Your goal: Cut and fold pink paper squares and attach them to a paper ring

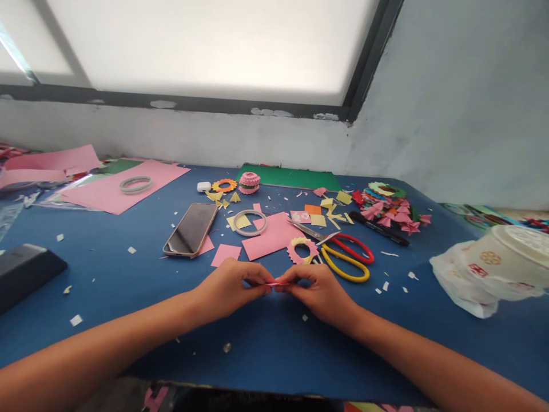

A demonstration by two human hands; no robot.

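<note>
My left hand (231,286) and my right hand (315,289) meet above the near middle of the blue table. Between their pinched fingertips is a small folded piece of pink paper (277,284), mostly hidden by the fingers. Just beyond my right hand lies a scalloped pink and yellow paper ring (297,246). Scissors (348,264) with one red and one yellow handle rest beside that ring, blades apart. A pink paper square (226,255) lies past my left hand, with a larger pink sheet (270,237) and a tape roll (250,223) behind it.
A phone (191,229) lies left of centre. Pink sheets (158,177) with another tape roll (135,184) are at the back left. Folded paper pieces (386,209) pile up at the back right near a black marker (380,229). A bagged cup (501,263) stands far right.
</note>
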